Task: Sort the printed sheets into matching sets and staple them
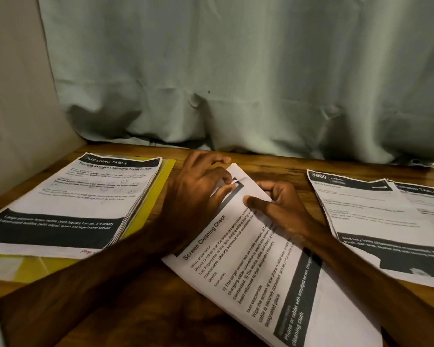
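Brown wooden table (176, 316) holds a tilted set of sheets (261, 284) in the middle, close by. At its far corner the left hand (201, 186) pinches the paper and the right hand (281, 209) grips the edge, thumb on top. A thick pile (68, 201) on a yellow folder (145, 209) lies left, two more sheets (376, 221) lie right, and a pale green curtain (236, 71) hangs behind.
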`<state>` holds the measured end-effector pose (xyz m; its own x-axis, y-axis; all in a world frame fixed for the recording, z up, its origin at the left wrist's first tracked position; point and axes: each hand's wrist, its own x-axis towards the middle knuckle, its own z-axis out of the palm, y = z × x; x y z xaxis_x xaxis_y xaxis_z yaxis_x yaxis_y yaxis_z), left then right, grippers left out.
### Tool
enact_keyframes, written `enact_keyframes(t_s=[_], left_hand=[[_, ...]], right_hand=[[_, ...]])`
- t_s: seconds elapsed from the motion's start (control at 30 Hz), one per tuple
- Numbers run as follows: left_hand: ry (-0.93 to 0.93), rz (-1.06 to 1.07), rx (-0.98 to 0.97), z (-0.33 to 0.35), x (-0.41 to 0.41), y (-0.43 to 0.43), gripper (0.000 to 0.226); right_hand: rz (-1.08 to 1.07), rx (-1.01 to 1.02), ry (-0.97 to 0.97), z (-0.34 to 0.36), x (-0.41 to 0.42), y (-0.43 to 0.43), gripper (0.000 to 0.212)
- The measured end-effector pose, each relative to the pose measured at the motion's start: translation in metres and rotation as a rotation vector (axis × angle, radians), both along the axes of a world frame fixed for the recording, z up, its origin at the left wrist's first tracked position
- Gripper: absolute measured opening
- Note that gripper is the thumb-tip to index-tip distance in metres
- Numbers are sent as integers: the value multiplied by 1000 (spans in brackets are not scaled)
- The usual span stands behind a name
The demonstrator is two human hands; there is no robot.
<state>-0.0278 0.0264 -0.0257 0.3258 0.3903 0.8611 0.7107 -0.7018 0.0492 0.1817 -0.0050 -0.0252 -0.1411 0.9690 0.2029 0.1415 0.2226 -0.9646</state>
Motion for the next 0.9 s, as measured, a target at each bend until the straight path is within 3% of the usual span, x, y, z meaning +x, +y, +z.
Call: enact_keyframes(t_s=[0.23,0.37,0.5,0.9], left_hand=[[10,-157,-108,4,3,-7,18],[-219,-266,-287,7,3,-13,15],[-323,-309,-267,13,-4,-6,14],[-52,-69,-72,7,-10,5,29]], right_hand=[[14,10,26,-1,2,0,19],[-6,8,-6,1,2,-2,18],[-27,20,-43,2,-2,-2,22],[-32,52,-50,2,-5,-4,22]])
